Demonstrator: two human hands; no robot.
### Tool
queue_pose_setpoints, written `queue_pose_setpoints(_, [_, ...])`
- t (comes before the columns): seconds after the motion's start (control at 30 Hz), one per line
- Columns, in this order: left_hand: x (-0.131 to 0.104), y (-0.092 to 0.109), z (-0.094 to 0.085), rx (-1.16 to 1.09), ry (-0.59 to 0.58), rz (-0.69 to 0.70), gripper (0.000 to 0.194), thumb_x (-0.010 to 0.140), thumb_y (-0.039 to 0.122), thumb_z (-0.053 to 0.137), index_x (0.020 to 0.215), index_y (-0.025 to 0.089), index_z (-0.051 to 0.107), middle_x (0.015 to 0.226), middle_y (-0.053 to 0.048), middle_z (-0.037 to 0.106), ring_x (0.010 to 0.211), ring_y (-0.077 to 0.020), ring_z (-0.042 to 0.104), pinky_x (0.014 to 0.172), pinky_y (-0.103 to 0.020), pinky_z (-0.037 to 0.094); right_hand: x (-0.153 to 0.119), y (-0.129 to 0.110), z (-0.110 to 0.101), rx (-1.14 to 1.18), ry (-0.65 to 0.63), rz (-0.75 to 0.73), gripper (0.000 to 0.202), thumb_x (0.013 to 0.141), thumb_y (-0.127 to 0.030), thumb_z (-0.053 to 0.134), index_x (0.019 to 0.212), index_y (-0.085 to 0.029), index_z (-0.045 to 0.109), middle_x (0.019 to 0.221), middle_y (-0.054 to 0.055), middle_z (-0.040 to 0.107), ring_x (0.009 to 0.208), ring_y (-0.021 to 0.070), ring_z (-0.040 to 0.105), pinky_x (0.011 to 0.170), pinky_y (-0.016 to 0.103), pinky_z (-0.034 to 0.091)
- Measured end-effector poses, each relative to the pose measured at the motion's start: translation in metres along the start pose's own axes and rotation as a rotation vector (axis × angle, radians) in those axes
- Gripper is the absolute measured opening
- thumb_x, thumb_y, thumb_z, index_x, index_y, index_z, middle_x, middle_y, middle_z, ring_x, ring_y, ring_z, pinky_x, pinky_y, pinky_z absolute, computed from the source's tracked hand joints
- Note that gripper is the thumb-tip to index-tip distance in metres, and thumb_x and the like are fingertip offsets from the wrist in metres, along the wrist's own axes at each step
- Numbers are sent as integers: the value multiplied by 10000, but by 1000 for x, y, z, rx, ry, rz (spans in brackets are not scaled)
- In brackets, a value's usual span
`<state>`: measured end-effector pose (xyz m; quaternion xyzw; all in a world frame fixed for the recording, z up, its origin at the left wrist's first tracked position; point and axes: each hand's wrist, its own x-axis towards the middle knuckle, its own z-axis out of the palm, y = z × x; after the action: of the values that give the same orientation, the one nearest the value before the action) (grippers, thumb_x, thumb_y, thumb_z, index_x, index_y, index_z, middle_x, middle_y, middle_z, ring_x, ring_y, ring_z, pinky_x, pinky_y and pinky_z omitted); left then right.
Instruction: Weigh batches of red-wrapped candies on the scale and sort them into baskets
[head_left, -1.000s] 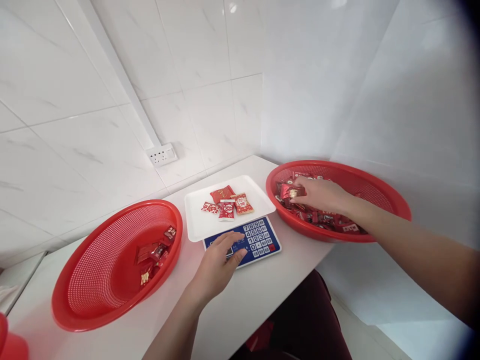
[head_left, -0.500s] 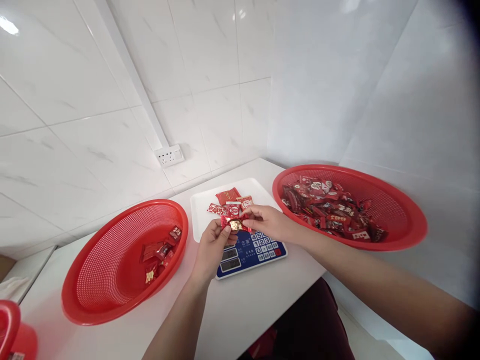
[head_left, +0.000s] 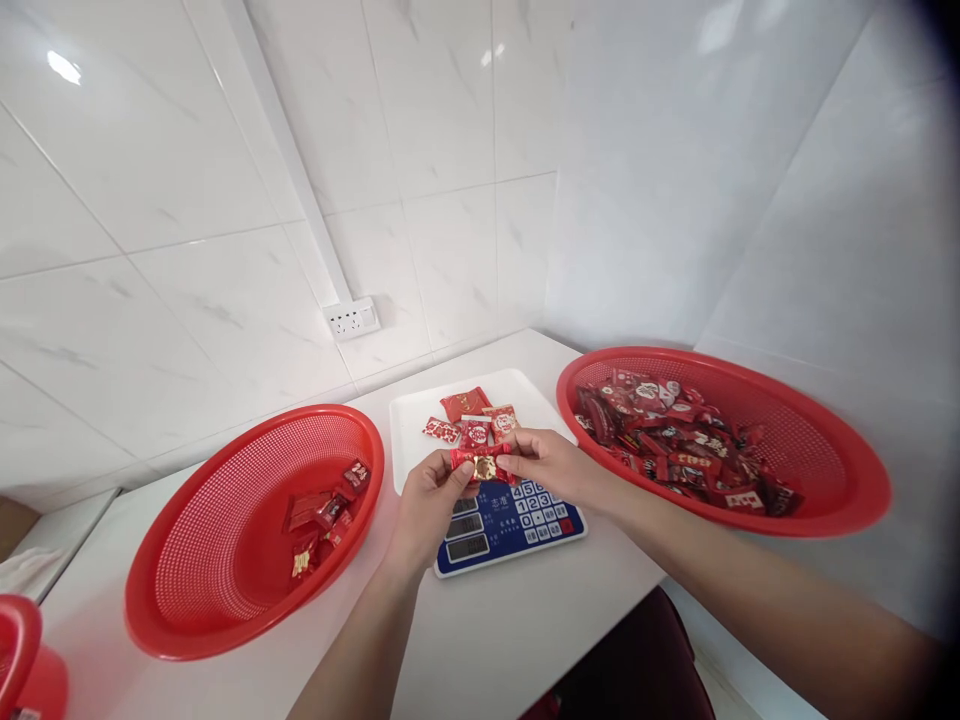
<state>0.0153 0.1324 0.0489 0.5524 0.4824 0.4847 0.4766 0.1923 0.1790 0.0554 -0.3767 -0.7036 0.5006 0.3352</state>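
A red-and-gold wrapped candy (head_left: 485,466) is stretched between my two hands, above the near edge of the scale's white pan (head_left: 409,440). My left hand (head_left: 429,505) pinches its left end between thumb and fingers. At the other end, my right hand (head_left: 546,466) is closed on the wrapper. Several red candy packets (head_left: 465,404) lie on the pan just beyond my fingers. Below my hands shows the blue keypad and display panel (head_left: 504,530) of the scale; my left hand hides part of it.
On the right stands a red basket (head_left: 847,480) heaped with wrapped candies (head_left: 675,440). A second red basket (head_left: 225,520) at the left holds a few candies (head_left: 322,515). Part of another red container (head_left: 41,670) shows at lower left. Behind the table, a socket (head_left: 352,319) sits on the tiled wall.
The view has shifted slightly, so everything appears a little lower and further right. Both hands still hold the candy, its gold middle now showing flatter and more fully.
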Motion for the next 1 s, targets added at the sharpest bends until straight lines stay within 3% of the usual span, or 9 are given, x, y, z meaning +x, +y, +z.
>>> queue_pose_setpoints(0.1, [5, -1, -4, 145, 12, 31, 265, 843, 399, 471, 886, 178, 611, 872, -42, 675, 805, -171, 630, 699, -285, 515, 0, 2, -4, -88, 22, -5, 163, 767, -344, 550, 767, -185, 583, 697, -7, 607, 671, 151, 571, 645, 288, 440])
queue_pose_setpoints(0.27, [31, -5, -13, 522, 148, 109, 350, 873, 194, 386, 1201, 230, 503, 1265, -62, 535, 1127, -205, 494, 928, -350, 409, 2, 0, -17, -81, 153, 58, 151, 779, -295, 522, 883, -194, 564, 766, 11, 635, 713, 164, 600, 668, 299, 459])
queue_pose_setpoints(0.4, [58, -10, -18, 857, 86, 105, 453, 779, 24, 466, 1185, 209, 547, 1295, -81, 521, 1230, -251, 382, 1020, -397, 301, 6, 0, -25, -14, 256, 122, 248, 787, -266, 517, 1028, -208, 506, 687, -21, 598, 650, 148, 601, 640, 282, 457])
queue_pose_setpoints(0.57, [74, -14, -26, 1162, 64, 51, 225, 862, 202, 508, 1069, 164, 589, 1157, -85, 585, 1150, -243, 469, 963, -472, 356, 16, 6, -25, -74, 255, 57, 190, 799, -261, 490, 969, -199, 546, 716, -17, 591, 671, 136, 591, 690, 282, 448])
queue_pose_setpoints(0.67, [76, -15, -29, 1272, 85, 40, 246, 870, 290, 516, 1069, 157, 573, 1174, -79, 559, 1096, -228, 513, 932, -476, 392, 26, 8, -22, -160, 244, 18, 189, 794, -259, 485, 952, -193, 566, 777, 2, 613, 725, 148, 592, 701, 284, 443])
queue_pose_setpoints(0.83, [77, -17, -30, 1359, 94, -6, 251, 872, 291, 514, 1077, 152, 559, 1115, -73, 580, 1000, -204, 564, 845, -419, 465, 43, 8, -19, -402, 258, -29, 190, 795, -238, 475, 942, -210, 591, 774, -7, 619, 703, 146, 567, 674, 277, 422])
queue_pose_setpoints(1.0, [76, -15, -34, 1402, 176, -100, 291, 876, 335, 498, 1085, 137, 546, 1070, -80, 589, 963, -205, 576, 799, -405, 482, 57, 7, -10, -473, 160, -50, 235, 800, -158, 437, 931, -216, 623, 846, 5, 656, 726, 148, 579, 683, 280, 430])
